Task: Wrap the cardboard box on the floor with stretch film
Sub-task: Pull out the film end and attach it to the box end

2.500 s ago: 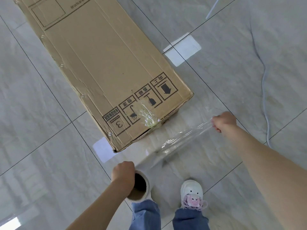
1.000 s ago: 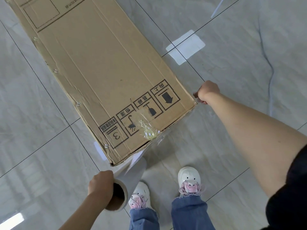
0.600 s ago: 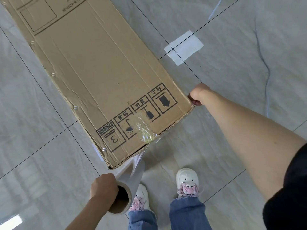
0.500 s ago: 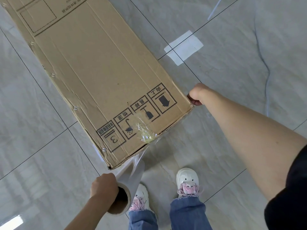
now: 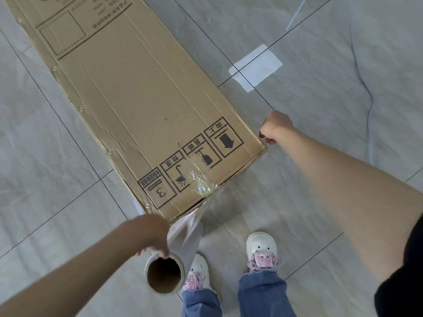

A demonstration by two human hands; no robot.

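Pale grey glossy floor tiles (image 5: pixel 320 124) with dark grout lines spread in every direction, and a long flat brown cardboard box (image 5: pixel 142 106) printed with black handling symbols lies on them, running away from the person's white shoes (image 5: pixel 262 248). The left hand (image 5: pixel 150 232) curls over the rim of a roll of clear stretch film on a brown card core (image 5: pixel 166 274), held just off the box's near left corner. A sheet of film (image 5: pixel 194 216) runs from the roll along the near end, bunched where it sticks to the top. The right hand (image 5: pixel 275 126) is fisted at the near right corner, apparently pinching the film's edge; its fingertips are hidden.

The film looks thin, clingy and easily torn, best controlled from the core. The box looks stiff but creased; its corners could snag the film. Open tile surrounds it, though a thin cable (image 5: pixel 366 106) trails to the right.
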